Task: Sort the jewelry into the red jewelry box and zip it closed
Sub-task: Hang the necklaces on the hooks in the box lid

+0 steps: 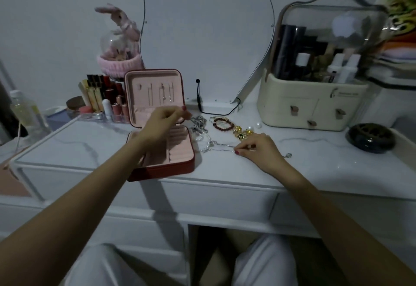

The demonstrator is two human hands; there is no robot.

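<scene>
Head view. We see the red jewelry box (160, 150) lying open on the white desk (315, 164), close to its front edge. Its lid stands upright, showing a pale pink lining with small hooks and a pocket; the base holds pink ring rolls and compartments. Just right of the box lies the loose jewelry: a tangle of silver chains (199, 123), a pearl bracelet (206, 145), dark red bead bracelets (222, 123), gold pieces (242, 131) and loose pearls (258, 125). A thin silver necklace (221, 147) stretches rightward from the box along the desk. Our left hand (164, 119) is raised above the box's base, in front of the lid, fingertips pinched together; what they pinch is too small to tell. Our right hand (258, 148) rests on the desk, well right of the box, thumb and forefinger pinching the silver necklace.
</scene>
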